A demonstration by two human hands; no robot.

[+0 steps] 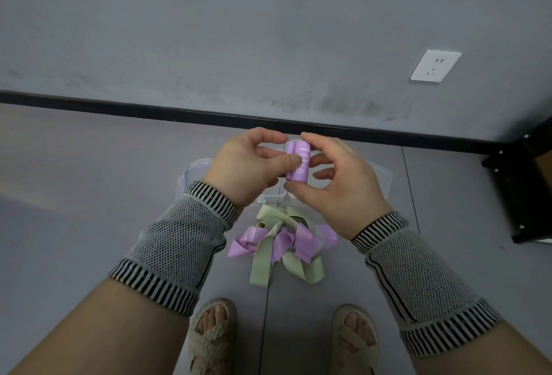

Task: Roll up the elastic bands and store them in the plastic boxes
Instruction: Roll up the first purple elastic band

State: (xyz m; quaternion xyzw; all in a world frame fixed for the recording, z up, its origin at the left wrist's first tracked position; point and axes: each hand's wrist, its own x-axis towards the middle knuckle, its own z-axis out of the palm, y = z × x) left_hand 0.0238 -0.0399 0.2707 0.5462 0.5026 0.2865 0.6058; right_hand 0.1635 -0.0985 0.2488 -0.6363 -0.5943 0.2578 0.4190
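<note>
Purple band, nearly rolled, is pinched between left hand and right hand. Below them, plastic boxes wait; beyond the wrists, loose bands remain unrolled on the floor.

There is just one camera, worn on the person's head. It looks forward and down. The two hands are close in front of it, the floor lies far below, and the wall fills the top.
</note>
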